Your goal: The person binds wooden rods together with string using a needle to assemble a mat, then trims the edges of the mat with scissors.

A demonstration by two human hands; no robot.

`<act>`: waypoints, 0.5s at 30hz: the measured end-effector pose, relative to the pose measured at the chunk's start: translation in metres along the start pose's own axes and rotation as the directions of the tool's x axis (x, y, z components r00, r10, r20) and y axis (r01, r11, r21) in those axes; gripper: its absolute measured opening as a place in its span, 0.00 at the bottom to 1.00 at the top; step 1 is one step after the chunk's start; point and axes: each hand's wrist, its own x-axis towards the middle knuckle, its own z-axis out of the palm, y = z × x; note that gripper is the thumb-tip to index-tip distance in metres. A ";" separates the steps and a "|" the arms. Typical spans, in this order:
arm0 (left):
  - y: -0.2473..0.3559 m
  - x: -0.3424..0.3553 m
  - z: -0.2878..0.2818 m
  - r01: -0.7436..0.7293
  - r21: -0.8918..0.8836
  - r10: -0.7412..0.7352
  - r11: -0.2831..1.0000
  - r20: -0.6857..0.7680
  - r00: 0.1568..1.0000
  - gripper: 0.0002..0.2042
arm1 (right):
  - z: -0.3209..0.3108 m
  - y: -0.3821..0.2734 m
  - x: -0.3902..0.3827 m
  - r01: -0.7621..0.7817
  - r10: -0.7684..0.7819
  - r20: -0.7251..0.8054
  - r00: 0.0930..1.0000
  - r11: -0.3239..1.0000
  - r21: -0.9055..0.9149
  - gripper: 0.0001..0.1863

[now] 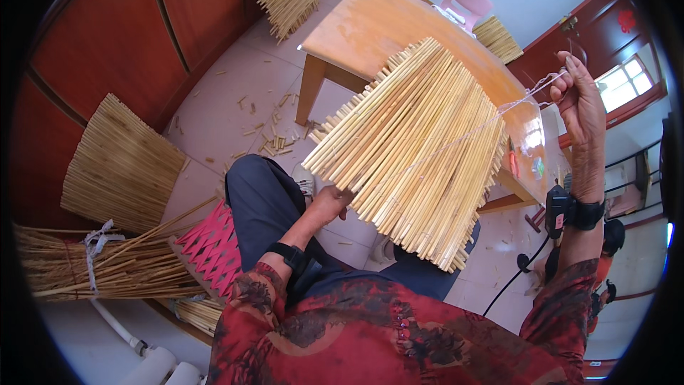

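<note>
Fingers (572, 64) of the right hand (581, 93), upper right of the frame, pinch a thin white thread (514, 105) running to a fan-shaped panel of pale yellow stalks (420, 150) at mid-frame. The stalks look mostly laid together; the loose thread suggests some binding remains. The left hand (328, 204) meets the panel's lower-left edge, fingertips hidden, so I can't tell its grip; the thread's path is faint.

The stalk panel (417, 150) partly hides the left hand (326, 205) and covers part of the wooden table (377, 21) behind it.
</note>
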 end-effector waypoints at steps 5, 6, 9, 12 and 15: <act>-0.002 -0.010 0.005 -0.033 -0.403 0.036 0.914 -0.002 0.999 0.08 | -0.066 -0.041 0.049 0.357 -0.342 -0.130 0.931 0.926 0.122 0.17; -0.001 -0.007 0.005 -0.043 -0.419 0.045 0.907 -0.006 0.999 0.09 | -0.075 -0.050 0.060 0.423 -0.389 -0.211 0.897 0.894 0.149 0.16; 0.017 -0.002 0.019 -0.037 -0.423 0.033 0.905 -0.018 0.999 0.09 | -0.097 -0.061 0.061 0.521 -0.544 -0.312 0.779 0.838 -0.159 0.14; 0.011 -0.004 0.021 -0.040 -0.492 0.015 0.870 -0.054 0.998 0.11 | -0.072 -0.020 0.048 0.295 -0.507 -0.219 0.834 0.743 -0.600 0.13; 0.013 -0.008 0.022 -0.060 -0.537 0.042 0.841 -0.045 0.998 0.09 | -0.063 0.020 0.032 -0.154 0.083 -0.129 0.988 0.493 -0.856 0.12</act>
